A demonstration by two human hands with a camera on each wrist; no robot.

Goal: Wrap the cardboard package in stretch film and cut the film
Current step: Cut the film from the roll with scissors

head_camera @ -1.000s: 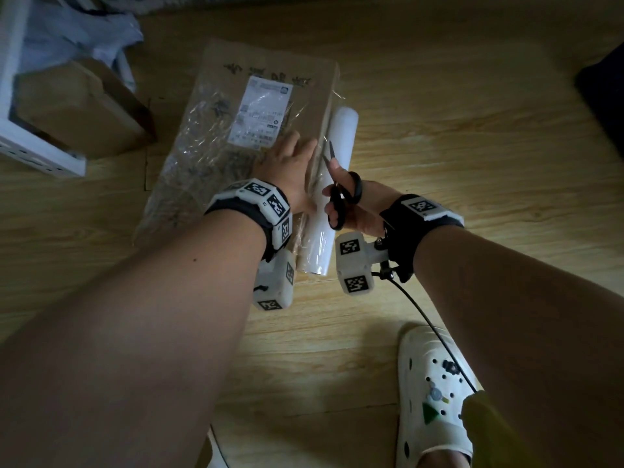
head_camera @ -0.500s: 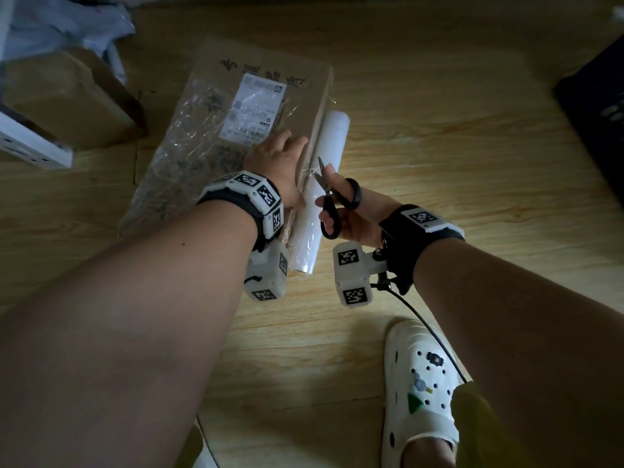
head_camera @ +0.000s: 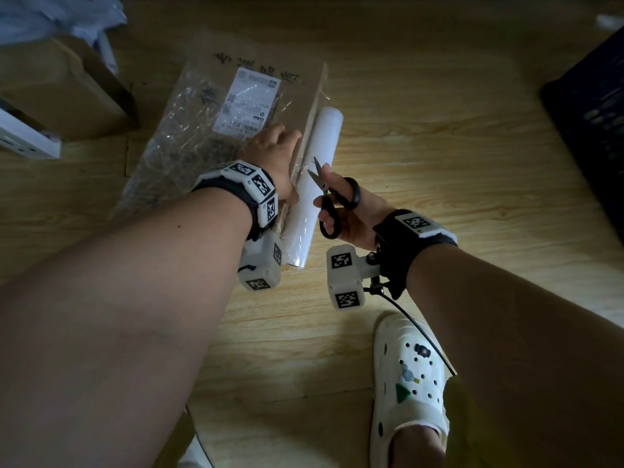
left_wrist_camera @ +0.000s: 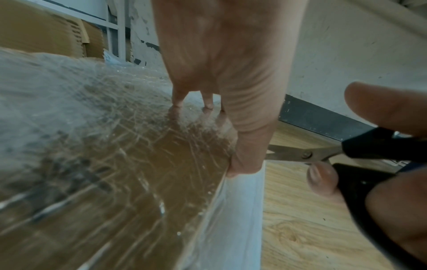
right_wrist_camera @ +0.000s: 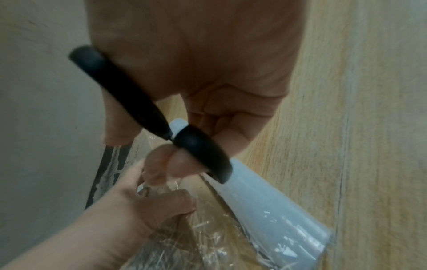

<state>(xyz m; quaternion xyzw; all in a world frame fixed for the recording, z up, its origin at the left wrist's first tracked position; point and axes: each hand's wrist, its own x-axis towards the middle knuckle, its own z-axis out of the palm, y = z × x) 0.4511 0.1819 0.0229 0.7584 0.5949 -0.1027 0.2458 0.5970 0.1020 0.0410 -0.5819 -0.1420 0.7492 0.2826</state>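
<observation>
Package: the flat brown cardboard package [head_camera: 216,130], already covered in crinkled clear stretch film, lay on the wooden floor [head_camera: 439,163] in the upper left-centre of the head view, long axis running from lower left to upper right.
Left hand: the left hand [head_camera: 270,157] pressed flat on the package's right edge, fingers straight, thumb over the rim.
Film roll: the white roll of stretch film [head_camera: 315,184] lay just right of that edge, parallel to it, joined to the package by a short span of film.
Scissors: the black-handled scissors [head_camera: 332,197] sat right of centre, blades parted and pointing up-left at that span.
Right hand: the right hand [head_camera: 351,214] gripped the scissors' loops, fingers curled through them.
Key relation: the uncut film ran along the package edge, ahead of the blades; the right hand was the one placed to cut, probably along the roll's axis.
</observation>
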